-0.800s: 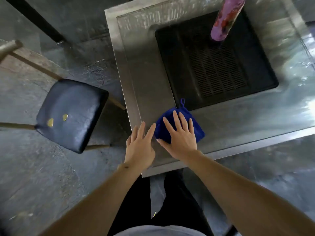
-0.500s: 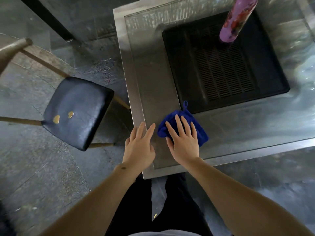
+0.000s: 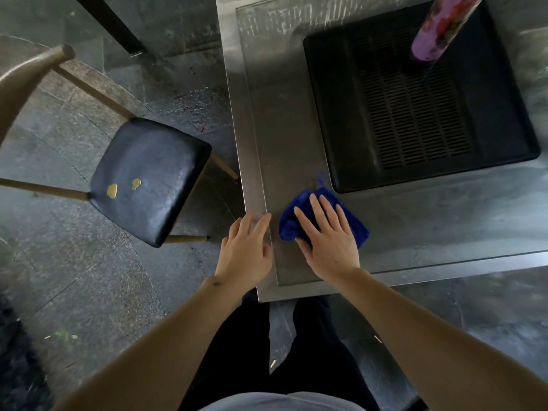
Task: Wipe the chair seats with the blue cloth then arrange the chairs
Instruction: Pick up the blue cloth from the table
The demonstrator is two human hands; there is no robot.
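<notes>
The blue cloth [image 3: 323, 216] lies bunched on the steel table [image 3: 430, 232] near its front left corner, just in front of a black grated tray [image 3: 415, 108]. The right hand [image 3: 329, 238] rests flat on it, fingers straight and spread. The left hand [image 3: 244, 247] lies open at the table's left edge, holding nothing. A purple bottle [image 3: 439, 28] stands on the tray. Left of the table, on grey stone floor [image 3: 89, 277], stands a wooden chair [image 3: 145, 180] with a black seat bearing two yellow spots [image 3: 112, 190].

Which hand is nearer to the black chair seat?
Left. The left hand lies at the table's edge beside the black chair seat; the right hand rests on the blue cloth, farther away.
</notes>
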